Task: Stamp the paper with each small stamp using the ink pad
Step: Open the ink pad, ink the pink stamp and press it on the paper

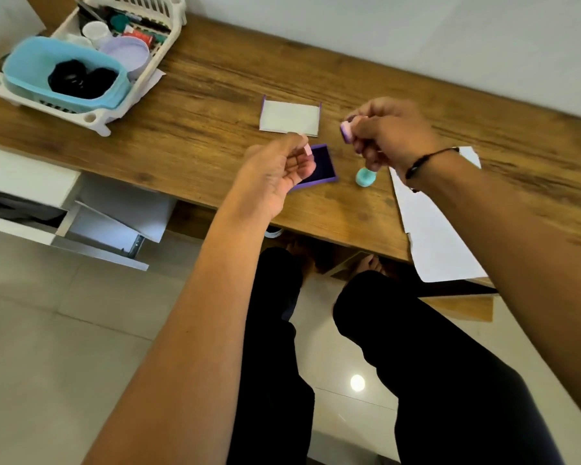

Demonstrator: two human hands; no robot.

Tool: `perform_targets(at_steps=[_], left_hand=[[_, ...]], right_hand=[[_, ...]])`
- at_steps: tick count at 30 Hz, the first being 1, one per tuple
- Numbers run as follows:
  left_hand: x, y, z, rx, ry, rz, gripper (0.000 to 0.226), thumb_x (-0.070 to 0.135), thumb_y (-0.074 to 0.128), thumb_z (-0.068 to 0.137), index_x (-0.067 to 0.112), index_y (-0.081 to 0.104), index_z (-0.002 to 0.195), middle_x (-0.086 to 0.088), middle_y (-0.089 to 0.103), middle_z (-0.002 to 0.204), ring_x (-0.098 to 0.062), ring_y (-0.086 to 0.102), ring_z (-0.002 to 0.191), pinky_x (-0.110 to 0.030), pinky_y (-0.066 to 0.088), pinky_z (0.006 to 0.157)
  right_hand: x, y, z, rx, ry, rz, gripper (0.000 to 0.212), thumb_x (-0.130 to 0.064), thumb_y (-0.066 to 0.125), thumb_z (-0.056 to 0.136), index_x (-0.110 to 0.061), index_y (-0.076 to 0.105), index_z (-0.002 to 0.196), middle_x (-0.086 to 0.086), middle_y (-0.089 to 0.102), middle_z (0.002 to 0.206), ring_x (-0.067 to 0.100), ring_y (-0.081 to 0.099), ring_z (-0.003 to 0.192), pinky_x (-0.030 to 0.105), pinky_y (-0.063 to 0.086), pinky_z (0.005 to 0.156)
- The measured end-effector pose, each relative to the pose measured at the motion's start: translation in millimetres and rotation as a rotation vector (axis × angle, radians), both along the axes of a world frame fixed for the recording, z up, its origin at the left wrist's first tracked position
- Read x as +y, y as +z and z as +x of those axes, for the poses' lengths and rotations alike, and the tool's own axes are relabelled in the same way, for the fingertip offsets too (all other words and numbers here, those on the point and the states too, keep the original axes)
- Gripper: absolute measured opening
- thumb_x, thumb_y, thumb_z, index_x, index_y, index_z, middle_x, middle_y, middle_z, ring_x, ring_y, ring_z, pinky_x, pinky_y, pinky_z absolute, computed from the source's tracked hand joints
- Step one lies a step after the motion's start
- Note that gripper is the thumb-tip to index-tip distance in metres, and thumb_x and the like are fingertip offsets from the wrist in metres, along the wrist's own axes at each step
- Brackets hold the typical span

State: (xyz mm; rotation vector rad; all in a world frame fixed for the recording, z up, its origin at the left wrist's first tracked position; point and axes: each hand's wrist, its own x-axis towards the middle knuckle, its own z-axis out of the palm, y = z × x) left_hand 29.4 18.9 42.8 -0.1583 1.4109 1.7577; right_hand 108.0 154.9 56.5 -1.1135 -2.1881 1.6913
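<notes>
My right hand [388,135] pinches a small pink stamp [346,130] above the wooden desk. My left hand [279,169] holds a small pale pink piece [307,150], apparently the stamp's cap, between thumb and fingers, just over the open purple ink pad [326,166]. The ink pad's lid [289,117] lies open behind it, white inside. A teal stamp [364,176] stands on the desk right of the pad. White paper [430,223] lies at the desk's right, partly under my right forearm and hanging over the front edge.
A white plastic rack [98,119] at the desk's far left holds a light blue tub [24,72] and assorted small items. An open white drawer [24,182] sticks out below the desk on the left. My legs are under the desk edge.
</notes>
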Motion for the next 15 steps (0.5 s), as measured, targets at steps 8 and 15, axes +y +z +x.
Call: perform_targets(at_steps=[8, 15], left_hand=[[53.7, 2.6, 62.2, 0.0, -0.275, 0.076, 0.009, 0.005, 0.053, 0.087, 0.003, 0.059, 0.081, -0.018, 0.066, 0.084, -0.023, 0.064, 0.076, -0.027, 0.055, 0.077], [94.5, -16.7, 106.3, -0.115, -0.247, 0.016, 0.015, 0.005, 0.043, 0.088, 0.011, 0.048, 0.076, -0.01, 0.054, 0.084, -0.019, 0.052, 0.085, -0.02, 0.048, 0.079]], right_hand=[[66.7, -10.4, 76.9, 0.024, -0.301, -0.059, 0.025, -0.004, 0.049, 0.082, -0.015, 0.058, 0.061, 0.008, 0.054, 0.058, 0.011, 0.038, 0.034, 0.017, 0.035, 0.041], [75.9, -46.7, 90.0, -0.204, -0.111, 0.29, 0.018, -0.01, 0.056, 0.084, 0.0, 0.064, 0.096, 0.011, 0.061, 0.075, 0.024, 0.057, 0.059, 0.038, 0.055, 0.057]])
